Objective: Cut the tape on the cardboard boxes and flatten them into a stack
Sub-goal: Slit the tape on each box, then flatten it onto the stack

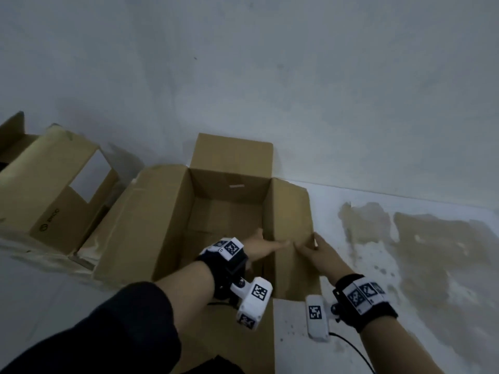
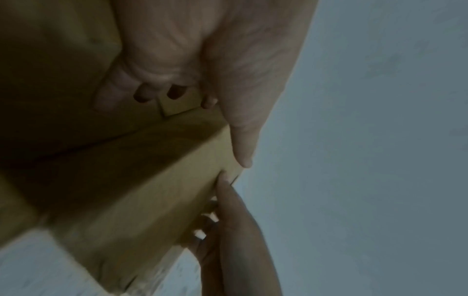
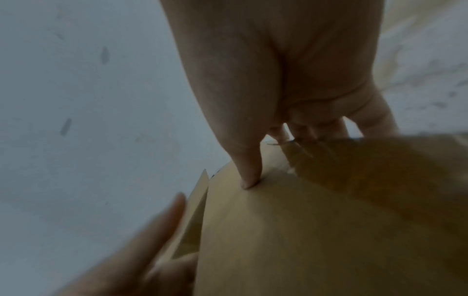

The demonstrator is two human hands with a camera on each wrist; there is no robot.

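Nearest us, our left hand point(image 1: 263, 247) reaches into the open cardboard box point(image 1: 226, 211), fingers straight and flat against its right flap point(image 1: 293, 233). Our right hand point(image 1: 314, 248) pinches that same flap from outside, thumb on the inner face, fingers curled behind. Left of our hands stands a second cardboard box point(image 1: 51, 190), against the white wall point(image 1: 297, 76) beyond.

Open box point(image 1: 226, 211) interior, walls around
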